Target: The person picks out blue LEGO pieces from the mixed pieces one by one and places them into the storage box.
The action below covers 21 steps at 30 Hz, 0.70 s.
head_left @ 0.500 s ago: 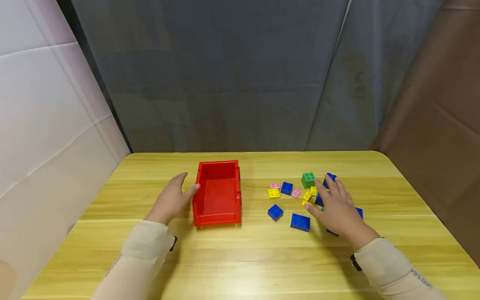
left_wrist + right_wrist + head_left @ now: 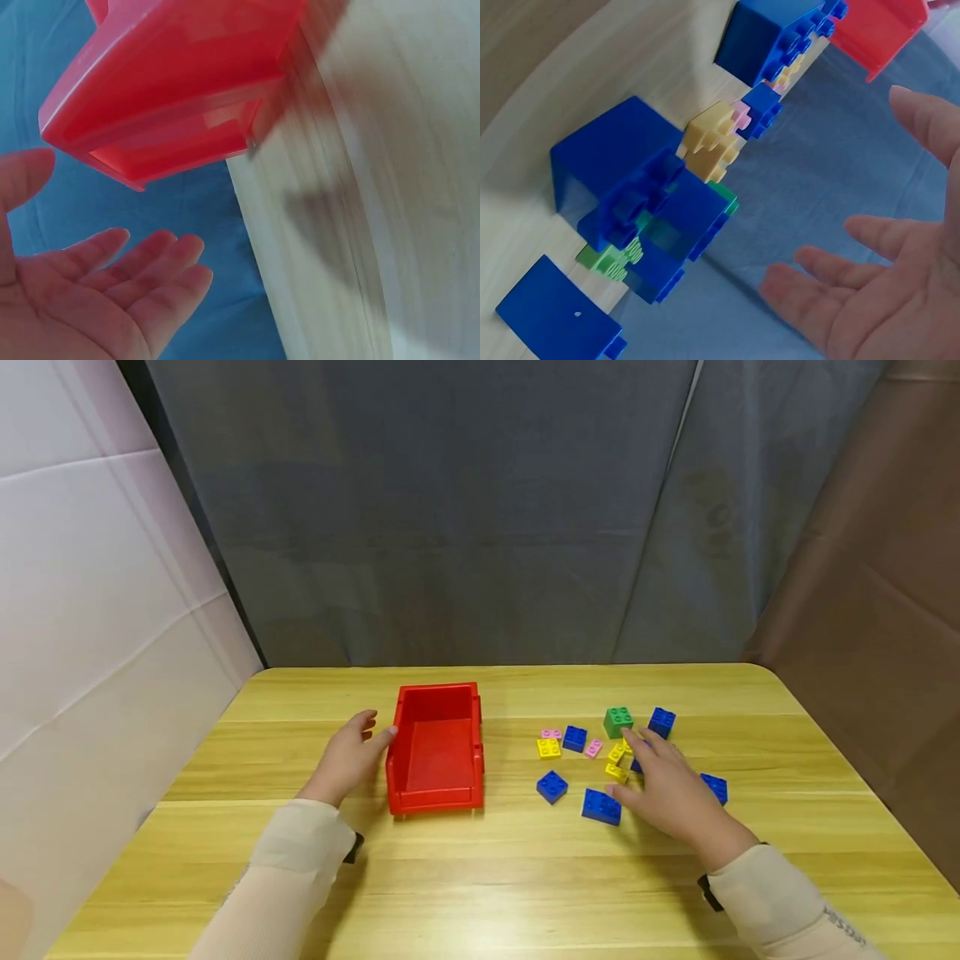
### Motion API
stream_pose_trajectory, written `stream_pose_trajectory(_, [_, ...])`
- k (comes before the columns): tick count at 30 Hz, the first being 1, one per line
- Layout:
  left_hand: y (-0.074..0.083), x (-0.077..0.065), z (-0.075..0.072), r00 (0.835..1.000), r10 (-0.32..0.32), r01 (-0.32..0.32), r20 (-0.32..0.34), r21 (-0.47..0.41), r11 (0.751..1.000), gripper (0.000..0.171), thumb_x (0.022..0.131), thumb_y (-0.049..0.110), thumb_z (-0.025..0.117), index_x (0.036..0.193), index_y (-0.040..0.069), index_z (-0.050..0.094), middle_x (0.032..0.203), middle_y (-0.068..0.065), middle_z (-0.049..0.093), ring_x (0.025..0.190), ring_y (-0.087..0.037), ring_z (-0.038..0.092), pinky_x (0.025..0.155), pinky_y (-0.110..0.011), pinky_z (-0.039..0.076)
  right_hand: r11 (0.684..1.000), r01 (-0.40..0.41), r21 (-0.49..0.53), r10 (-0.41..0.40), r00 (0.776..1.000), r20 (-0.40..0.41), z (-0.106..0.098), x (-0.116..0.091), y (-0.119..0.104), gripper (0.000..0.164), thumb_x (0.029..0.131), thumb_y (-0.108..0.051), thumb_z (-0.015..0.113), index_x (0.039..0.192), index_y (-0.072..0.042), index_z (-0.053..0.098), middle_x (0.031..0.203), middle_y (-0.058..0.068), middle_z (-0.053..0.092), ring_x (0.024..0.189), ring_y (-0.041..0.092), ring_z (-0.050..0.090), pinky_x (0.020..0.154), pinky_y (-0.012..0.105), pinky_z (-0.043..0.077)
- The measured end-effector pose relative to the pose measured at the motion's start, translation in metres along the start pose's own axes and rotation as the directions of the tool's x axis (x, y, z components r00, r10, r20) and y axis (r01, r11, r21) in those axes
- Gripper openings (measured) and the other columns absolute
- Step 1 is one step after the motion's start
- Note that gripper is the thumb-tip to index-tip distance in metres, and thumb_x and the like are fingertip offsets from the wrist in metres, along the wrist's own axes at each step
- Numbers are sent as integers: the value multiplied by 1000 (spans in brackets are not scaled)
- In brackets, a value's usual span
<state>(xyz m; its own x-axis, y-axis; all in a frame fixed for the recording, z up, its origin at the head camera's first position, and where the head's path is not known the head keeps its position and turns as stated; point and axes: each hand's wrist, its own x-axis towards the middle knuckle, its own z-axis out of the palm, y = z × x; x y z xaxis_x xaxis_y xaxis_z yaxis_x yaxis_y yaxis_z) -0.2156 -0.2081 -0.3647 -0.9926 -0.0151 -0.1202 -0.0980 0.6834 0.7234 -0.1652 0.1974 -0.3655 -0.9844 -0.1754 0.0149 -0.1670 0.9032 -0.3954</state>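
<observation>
Right hand (image 2: 671, 793) — fingers loosely extended, nothing held — hovers over the scattered bricks (image 2: 574, 739), beside a large blue brick (image 2: 602, 807) and some yellow bricks (image 2: 616, 753). Bricks judged light, stiff, smooth-sided and hard to damage; best pinched across opposite side walls, below the studs. Green brick (image 2: 618, 722) sits just beyond the fingertips. Well apart, to the left: red bin (image 2: 437, 802). Left hand (image 2: 347, 764), relaxed and holding nothing, thumb by the bin's left rim — contact unclear. All on a wooden worktop (image 2: 480, 893).
</observation>
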Motion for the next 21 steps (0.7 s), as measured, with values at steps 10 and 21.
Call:
stream_pose_trajectory(10, [3, 4, 3, 999, -39, 41, 26, -93, 995, 64, 100, 34, 45, 149, -3, 26, 148, -26, 34, 133, -43, 37, 107, -54, 36, 1000, 26, 16, -27, 999, 43, 4, -3, -7, 71, 86, -31, 73, 144, -3, 42, 142, 26, 44, 129, 48, 41, 100, 63, 38])
stream_pose_trajectory(21, [2, 7, 7, 998, -53, 56, 19, -154, 987, 58, 101, 28, 46, 147, -3, 30, 147, -26, 36, 131, -42, 38, 108, -53, 36, 999, 50, -18, -49, 998, 29, 5, -11, -19, 61, 84, -27, 75, 137, -6, 53, 135, 21, 53, 121, 42, 51, 94, 58, 45])
